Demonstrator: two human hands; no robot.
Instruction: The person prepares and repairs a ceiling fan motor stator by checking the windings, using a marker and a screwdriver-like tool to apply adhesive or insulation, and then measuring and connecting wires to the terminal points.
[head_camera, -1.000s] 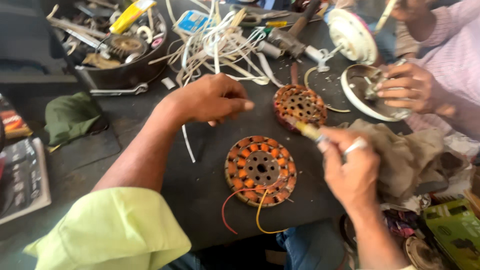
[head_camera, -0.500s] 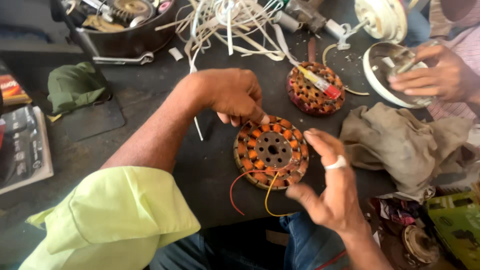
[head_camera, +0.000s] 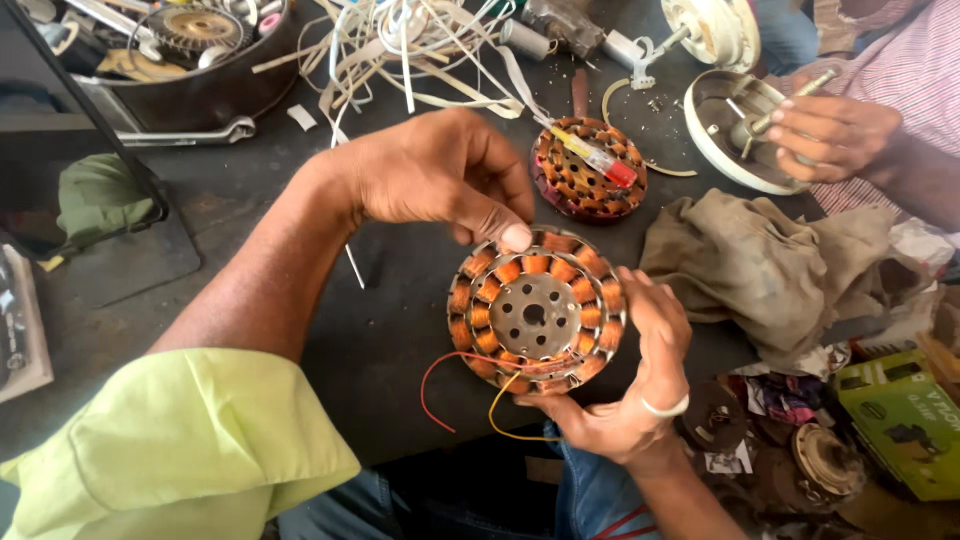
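Copper-wound stator (head_camera: 535, 312) sits lifted just above the dark bench (head_camera: 400, 290), cradled from below in your right hand (head_camera: 625, 395) so its face tilts toward you; your left hand (head_camera: 440, 180) pinches its top rim, steadying it; red and yellow leads (head_camera: 455, 395) dangle free.

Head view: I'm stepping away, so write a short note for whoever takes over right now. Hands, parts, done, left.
Left hand: thumb and fingers pinch the top rim of the copper-wound stator.
Right hand: cups the stator's lower right edge, so both hands hold it above the dark bench.
Red and yellow leads hang free from its lower edge.
Second stator lies behind, a red-tipped tester screwdriver resting on it; rag to the right.
Done: stator in hand.
Left: leads unconnected.
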